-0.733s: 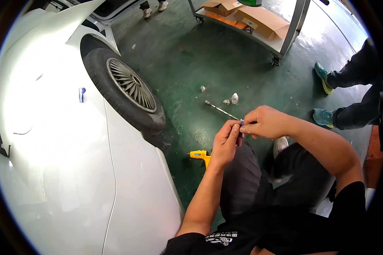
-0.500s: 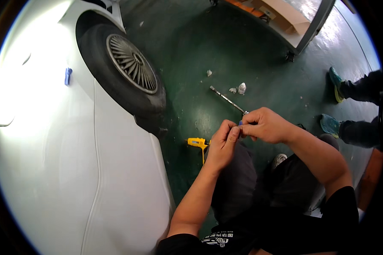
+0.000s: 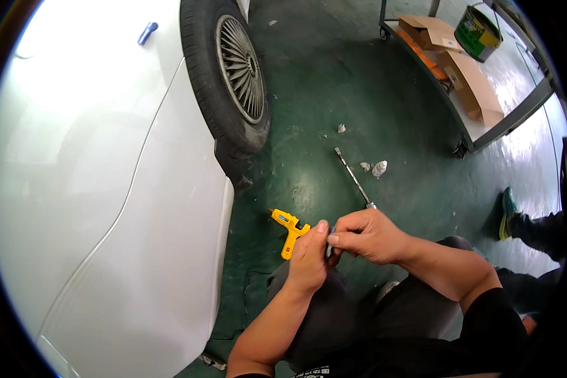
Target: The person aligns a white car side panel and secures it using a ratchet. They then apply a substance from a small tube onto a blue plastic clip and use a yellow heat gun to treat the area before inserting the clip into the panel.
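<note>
My right hand [image 3: 373, 238] pinches a small blue piece [image 3: 331, 232] between thumb and fingertips. Against it, my left hand [image 3: 308, 261] is closed with the thumb up, gripping the same piece from the other side; most of it is hidden by fingers. Just left of my hands a yellow glue gun [image 3: 289, 234] lies on the floor. Beyond my right hand is a long metal rod-shaped tool [image 3: 353, 176], its near end partly covered by the hand. On the white car panel [image 3: 164, 208] at the left, a blue tab [image 3: 147, 33] stands out from the surface.
The car's wheel [image 3: 239, 69] is at the upper left. A white pointed lump [image 3: 379, 169] and smaller scraps lie on the green floor. At the upper right stands a wheeled cart [image 3: 509, 126] with cardboard boxes [image 3: 469, 85] and a bucket [image 3: 478, 33]. Another person's shoe [image 3: 506, 214] is at right.
My view has swung, so the car and floor items sit differently in the picture. Both hands have shifted lower left in view and still hold the blue piece together; more of the cart shows.
</note>
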`<state>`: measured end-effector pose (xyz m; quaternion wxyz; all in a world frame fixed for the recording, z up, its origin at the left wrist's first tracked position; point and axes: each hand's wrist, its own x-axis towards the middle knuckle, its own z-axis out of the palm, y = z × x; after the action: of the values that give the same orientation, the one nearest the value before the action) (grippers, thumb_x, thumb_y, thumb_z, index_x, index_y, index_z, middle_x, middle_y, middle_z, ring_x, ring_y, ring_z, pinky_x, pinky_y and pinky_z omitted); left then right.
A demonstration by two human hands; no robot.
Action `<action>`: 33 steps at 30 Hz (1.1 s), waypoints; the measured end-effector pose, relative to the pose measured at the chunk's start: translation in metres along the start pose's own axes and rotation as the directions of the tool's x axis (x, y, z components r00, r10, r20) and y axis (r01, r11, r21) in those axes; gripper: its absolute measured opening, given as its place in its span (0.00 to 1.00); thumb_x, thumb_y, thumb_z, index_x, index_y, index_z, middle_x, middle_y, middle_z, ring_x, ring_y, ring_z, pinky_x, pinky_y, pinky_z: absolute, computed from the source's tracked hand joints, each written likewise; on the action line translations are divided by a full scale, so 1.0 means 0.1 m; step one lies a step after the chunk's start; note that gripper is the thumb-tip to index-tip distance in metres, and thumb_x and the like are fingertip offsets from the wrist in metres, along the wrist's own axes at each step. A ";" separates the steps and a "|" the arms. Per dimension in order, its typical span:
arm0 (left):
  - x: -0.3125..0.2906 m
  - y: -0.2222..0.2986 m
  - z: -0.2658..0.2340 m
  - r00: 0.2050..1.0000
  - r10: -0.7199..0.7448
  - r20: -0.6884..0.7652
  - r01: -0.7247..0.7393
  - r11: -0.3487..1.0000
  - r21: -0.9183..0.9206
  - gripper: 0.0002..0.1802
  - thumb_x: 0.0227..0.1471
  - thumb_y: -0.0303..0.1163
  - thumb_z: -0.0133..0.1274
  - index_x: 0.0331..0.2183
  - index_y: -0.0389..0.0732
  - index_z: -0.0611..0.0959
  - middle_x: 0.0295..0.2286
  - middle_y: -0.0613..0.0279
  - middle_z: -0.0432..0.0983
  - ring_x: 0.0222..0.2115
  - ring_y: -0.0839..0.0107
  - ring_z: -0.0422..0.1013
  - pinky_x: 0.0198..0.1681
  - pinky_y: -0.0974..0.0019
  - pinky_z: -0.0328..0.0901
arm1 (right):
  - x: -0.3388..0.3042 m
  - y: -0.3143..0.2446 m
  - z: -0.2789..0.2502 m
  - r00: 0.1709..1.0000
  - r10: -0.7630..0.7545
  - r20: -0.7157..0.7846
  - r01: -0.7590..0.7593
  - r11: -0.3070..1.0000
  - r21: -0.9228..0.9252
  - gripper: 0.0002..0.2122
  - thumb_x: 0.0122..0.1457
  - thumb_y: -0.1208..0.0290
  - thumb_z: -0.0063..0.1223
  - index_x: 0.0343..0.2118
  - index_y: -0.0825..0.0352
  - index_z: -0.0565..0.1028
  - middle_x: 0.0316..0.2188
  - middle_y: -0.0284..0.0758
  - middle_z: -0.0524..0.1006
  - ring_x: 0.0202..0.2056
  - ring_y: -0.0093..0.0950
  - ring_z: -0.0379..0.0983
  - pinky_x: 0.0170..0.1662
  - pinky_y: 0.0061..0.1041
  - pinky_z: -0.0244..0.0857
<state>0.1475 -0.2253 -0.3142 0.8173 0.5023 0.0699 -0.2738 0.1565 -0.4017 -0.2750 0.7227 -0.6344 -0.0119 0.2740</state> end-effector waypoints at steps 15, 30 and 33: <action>-0.76 0.17 -0.16 0.934 0.120 -0.337 -0.231 0.922 -0.310 0.22 0.70 0.46 0.40 0.24 0.47 0.71 0.13 0.71 0.60 0.11 0.79 0.55 0.13 0.72 0.50 | 0.25 0.04 0.82 0.969 0.008 0.248 -0.043 0.990 0.137 0.11 0.67 0.73 0.54 0.26 0.72 0.76 0.24 0.33 0.80 0.27 0.20 0.79 0.32 0.23 0.77; -0.47 0.35 -0.76 0.813 0.389 -0.433 -0.568 0.696 -0.441 0.24 0.72 0.46 0.36 0.23 0.46 0.66 0.15 0.69 0.57 0.12 0.78 0.50 0.19 0.70 0.48 | 0.22 0.64 0.79 0.903 -0.200 0.381 0.205 0.978 0.027 0.11 0.65 0.72 0.56 0.26 0.69 0.74 0.24 0.26 0.74 0.30 0.17 0.70 0.36 0.22 0.65; -0.53 0.34 -0.54 0.768 0.481 -0.422 -0.590 0.788 -0.176 0.25 0.72 0.48 0.34 0.25 0.44 0.66 0.16 0.67 0.59 0.13 0.75 0.51 0.20 0.69 0.50 | 0.43 0.49 0.69 0.966 -0.065 0.252 0.075 0.997 -0.032 0.14 0.67 0.62 0.55 0.29 0.68 0.78 0.23 0.29 0.77 0.30 0.17 0.73 0.35 0.23 0.68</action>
<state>0.1294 -0.1474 -0.2927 0.9007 0.4122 0.1090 0.0829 0.1491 -0.3186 -0.3214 0.7113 -0.6088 -0.1311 0.3258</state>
